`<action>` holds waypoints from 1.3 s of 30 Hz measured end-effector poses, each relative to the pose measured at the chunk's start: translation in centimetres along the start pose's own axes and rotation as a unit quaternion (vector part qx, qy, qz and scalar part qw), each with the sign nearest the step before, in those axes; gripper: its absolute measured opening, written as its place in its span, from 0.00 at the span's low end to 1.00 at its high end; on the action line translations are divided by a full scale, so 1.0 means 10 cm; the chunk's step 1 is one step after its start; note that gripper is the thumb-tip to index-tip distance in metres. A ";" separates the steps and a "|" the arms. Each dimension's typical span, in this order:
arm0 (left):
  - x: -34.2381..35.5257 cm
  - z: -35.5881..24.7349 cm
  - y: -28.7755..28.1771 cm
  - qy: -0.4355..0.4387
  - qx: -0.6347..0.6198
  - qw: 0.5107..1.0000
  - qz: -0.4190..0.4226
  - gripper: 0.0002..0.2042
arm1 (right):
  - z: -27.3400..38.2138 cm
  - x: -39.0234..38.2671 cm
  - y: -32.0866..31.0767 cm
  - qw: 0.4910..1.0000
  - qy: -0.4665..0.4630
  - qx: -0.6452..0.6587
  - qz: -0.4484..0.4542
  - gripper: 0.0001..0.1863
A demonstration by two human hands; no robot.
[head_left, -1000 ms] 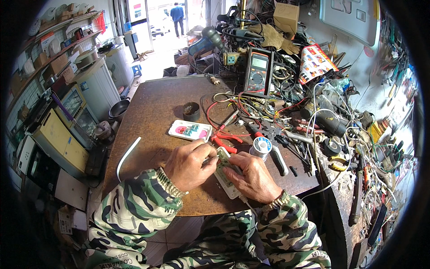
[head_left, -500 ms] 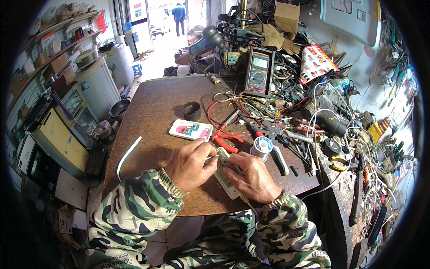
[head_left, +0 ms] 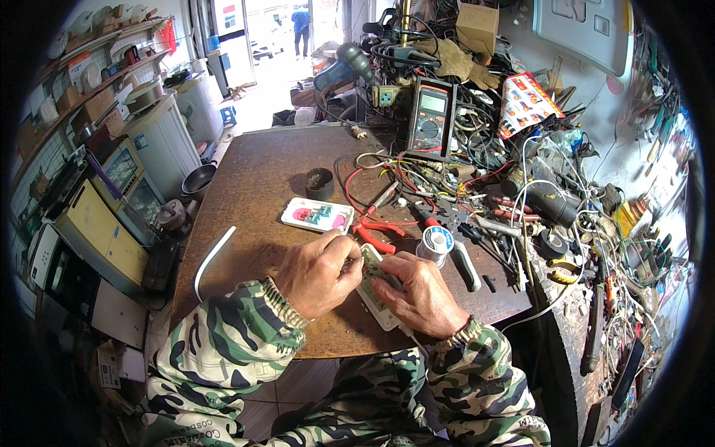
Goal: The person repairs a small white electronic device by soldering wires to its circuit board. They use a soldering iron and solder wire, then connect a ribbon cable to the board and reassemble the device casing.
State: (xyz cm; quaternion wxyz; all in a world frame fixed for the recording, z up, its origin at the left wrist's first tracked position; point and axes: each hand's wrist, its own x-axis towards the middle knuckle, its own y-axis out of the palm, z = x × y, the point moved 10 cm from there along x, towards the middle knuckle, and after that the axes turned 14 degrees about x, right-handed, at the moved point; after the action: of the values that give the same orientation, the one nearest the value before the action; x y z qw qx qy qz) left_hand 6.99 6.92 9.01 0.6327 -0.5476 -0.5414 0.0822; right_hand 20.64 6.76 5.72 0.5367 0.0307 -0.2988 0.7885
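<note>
My left hand [head_left: 316, 276] is closed in a pinch beside a white power-strip housing [head_left: 381, 310] with its inside exposed; what its fingertips hold is hidden. My right hand [head_left: 417, 298] grips the housing, thumb over it, with a cord running from its near end. Just beyond lies a white cover [head_left: 293, 213] with green and red switch parts, next to a small dark round tub [head_left: 319, 186]. Red-handled pliers [head_left: 380, 244], a solder spool [head_left: 436, 243] and a grey-handled tool [head_left: 469, 272] lie close to my hands.
A white strip [head_left: 210, 261] lies on the wooden table [head_left: 253, 160]. A multimeter [head_left: 430, 115] stands at back right before tangled cables and tools, which also crowd the right bench [head_left: 577, 313]. Cabinets [head_left: 112, 231] line the left. A person [head_left: 301, 30] is outside the doorway.
My left fingers have shifted very slightly over the housing. My right hand stays in place. The distant person has moved a little.
</note>
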 end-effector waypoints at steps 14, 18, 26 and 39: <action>0.00 -0.04 -0.02 0.018 0.002 1.000 -0.019 0.10 | 0.04 -0.01 0.01 1.000 -0.007 -0.014 -0.003 0.09; 0.00 -0.03 0.00 0.025 0.008 1.000 -0.018 0.10 | 0.09 0.00 -0.01 0.999 -0.014 -0.033 -0.007 0.09; 0.02 0.08 0.08 -0.015 -0.089 0.995 0.042 0.11 | 0.04 0.00 0.01 1.000 -0.004 -0.002 0.003 0.10; 0.00 0.12 0.08 -0.043 -0.072 0.996 0.037 0.11 | 0.03 0.01 0.02 1.000 -0.005 0.007 -0.001 0.10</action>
State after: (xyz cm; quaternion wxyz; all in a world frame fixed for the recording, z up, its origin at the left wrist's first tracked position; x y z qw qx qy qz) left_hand 6.44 7.93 8.13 0.5639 -0.6074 -0.5522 0.0900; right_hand 20.36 6.66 5.97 0.5354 0.0388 -0.2964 0.7899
